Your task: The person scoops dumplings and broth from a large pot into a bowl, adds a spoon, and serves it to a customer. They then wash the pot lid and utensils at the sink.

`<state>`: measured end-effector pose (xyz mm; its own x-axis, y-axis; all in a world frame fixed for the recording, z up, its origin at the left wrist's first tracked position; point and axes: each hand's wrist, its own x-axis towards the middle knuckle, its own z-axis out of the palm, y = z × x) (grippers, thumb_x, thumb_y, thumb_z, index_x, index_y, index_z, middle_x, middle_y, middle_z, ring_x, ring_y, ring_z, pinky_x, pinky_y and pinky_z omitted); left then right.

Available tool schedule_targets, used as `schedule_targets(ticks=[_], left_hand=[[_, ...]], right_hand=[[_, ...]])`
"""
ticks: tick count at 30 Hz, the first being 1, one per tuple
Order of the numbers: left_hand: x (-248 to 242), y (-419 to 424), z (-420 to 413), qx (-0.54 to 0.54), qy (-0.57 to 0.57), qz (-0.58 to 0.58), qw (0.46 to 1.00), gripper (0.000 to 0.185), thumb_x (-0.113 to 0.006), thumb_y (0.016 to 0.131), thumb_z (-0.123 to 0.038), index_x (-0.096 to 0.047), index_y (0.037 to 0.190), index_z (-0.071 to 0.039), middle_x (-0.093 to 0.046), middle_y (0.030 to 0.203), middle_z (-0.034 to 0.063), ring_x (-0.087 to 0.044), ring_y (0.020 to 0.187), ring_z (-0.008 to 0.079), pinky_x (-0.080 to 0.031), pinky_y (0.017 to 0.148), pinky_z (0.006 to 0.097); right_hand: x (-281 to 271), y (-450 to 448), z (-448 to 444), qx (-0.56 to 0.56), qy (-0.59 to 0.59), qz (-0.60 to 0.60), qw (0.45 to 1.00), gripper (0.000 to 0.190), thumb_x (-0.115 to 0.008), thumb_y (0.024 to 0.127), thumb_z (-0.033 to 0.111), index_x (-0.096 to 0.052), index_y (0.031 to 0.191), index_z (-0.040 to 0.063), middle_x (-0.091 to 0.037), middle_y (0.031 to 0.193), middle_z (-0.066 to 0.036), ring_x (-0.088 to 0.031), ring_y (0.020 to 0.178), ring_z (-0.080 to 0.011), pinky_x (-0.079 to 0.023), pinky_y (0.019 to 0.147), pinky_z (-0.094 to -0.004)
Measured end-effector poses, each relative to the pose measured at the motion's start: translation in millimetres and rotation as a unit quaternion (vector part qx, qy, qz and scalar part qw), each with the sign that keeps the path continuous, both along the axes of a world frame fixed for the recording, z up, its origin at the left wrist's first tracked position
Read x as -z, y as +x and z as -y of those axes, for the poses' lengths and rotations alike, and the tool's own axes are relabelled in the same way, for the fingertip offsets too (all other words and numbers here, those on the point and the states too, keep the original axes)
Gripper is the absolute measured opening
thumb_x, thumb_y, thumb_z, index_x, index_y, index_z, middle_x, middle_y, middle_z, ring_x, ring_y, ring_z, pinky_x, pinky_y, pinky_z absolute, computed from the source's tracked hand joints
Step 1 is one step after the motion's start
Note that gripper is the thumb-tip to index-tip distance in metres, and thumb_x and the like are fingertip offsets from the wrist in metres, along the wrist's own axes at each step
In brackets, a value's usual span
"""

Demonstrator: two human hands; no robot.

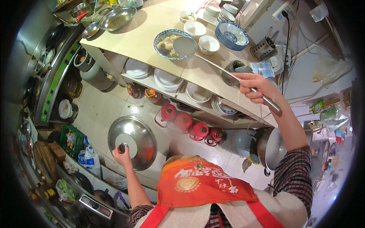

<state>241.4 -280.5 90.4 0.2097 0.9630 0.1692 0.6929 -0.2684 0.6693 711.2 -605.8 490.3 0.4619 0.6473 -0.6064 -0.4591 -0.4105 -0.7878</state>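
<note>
My left hand (122, 156) grips the black knob of a round metal pot lid (144, 135), held over the floor. In my right hand (256, 88) is the long metal handle of a ladle (185, 46). The ladle's bowl, full of cloudy liquid, is over the right side of a blue-and-white bowl (156, 47) on the counter. Pale dumplings (168, 42) and greens lie in that bowl. Close beside it stand two white bowls (195, 28) (208, 45). A stone mortar (228, 79) is on the counter, behind the ladle's handle.
Blue-patterned bowls (231, 35) are stacked on the counter (128, 42); plates (166, 79) fill the shelf below. Several red thermos flasks (182, 122) stand on the floor. To the right is an open pot (273, 148) beside a gas cylinder (236, 141). A stove (54, 85) is at left.
</note>
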Motion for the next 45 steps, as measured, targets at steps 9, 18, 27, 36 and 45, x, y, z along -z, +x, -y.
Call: schedule_targets(ticks=[9,18,27,36,45], left_hand=[[12,-14,-18,-0.039,-0.046,-0.010,0.998,0.038,-0.084,0.073,-0.014,-0.071,0.104,0.003,-0.057,0.096,0.0074,-0.062,0.073,0.0202,-0.054,0.069,0.0360],[17,-18,-32,-0.031,-0.025,-0.033,0.999,0.037,-0.084,0.071,-0.015,-0.073,0.103,0.000,-0.056,0.091,0.0066,-0.059,0.070,0.0206,-0.052,0.068,0.0364],[5,-9,-34,-0.024,-0.031,-0.027,0.999,0.037,-0.082,0.073,-0.014,-0.072,0.104,0.002,-0.058,0.093,0.0076,-0.060,0.073,0.0213,-0.053,0.070,0.0363],[6,-6,-31,-0.016,-0.039,-0.026,0.999,0.039,-0.083,0.073,-0.014,-0.071,0.106,0.003,-0.058,0.096,0.0080,-0.063,0.075,0.0208,-0.054,0.071,0.0360],[5,-2,-26,0.004,-0.024,-0.037,0.999,0.040,-0.085,0.072,-0.014,-0.071,0.105,0.003,-0.058,0.096,0.0081,-0.061,0.076,0.0215,-0.053,0.072,0.0361]], right_hand=[[18,39,-46,0.025,-0.035,0.074,0.996,0.058,-0.061,0.097,0.012,-0.042,0.150,-0.003,-0.052,0.081,0.000,-0.037,0.052,0.0011,-0.030,0.039,-0.0157],[22,49,-54,-0.001,-0.045,0.117,0.992,0.058,-0.059,0.098,0.011,-0.040,0.153,0.001,-0.050,0.080,0.002,-0.036,0.051,0.0015,-0.031,0.039,-0.0159],[24,51,-55,-0.016,-0.024,0.119,0.992,0.063,-0.063,0.093,0.013,-0.041,0.151,-0.004,-0.051,0.078,0.001,-0.040,0.053,-0.0009,-0.031,0.041,-0.0185],[31,45,-57,-0.005,-0.062,0.175,0.983,0.065,-0.062,0.095,0.013,-0.038,0.154,0.002,-0.049,0.077,0.000,-0.038,0.049,-0.0021,-0.030,0.039,-0.0207],[49,45,-60,-0.038,-0.081,0.273,0.958,0.065,-0.063,0.088,0.010,-0.045,0.150,0.000,-0.054,0.069,-0.003,-0.048,0.047,-0.0075,-0.040,0.039,-0.0259]])
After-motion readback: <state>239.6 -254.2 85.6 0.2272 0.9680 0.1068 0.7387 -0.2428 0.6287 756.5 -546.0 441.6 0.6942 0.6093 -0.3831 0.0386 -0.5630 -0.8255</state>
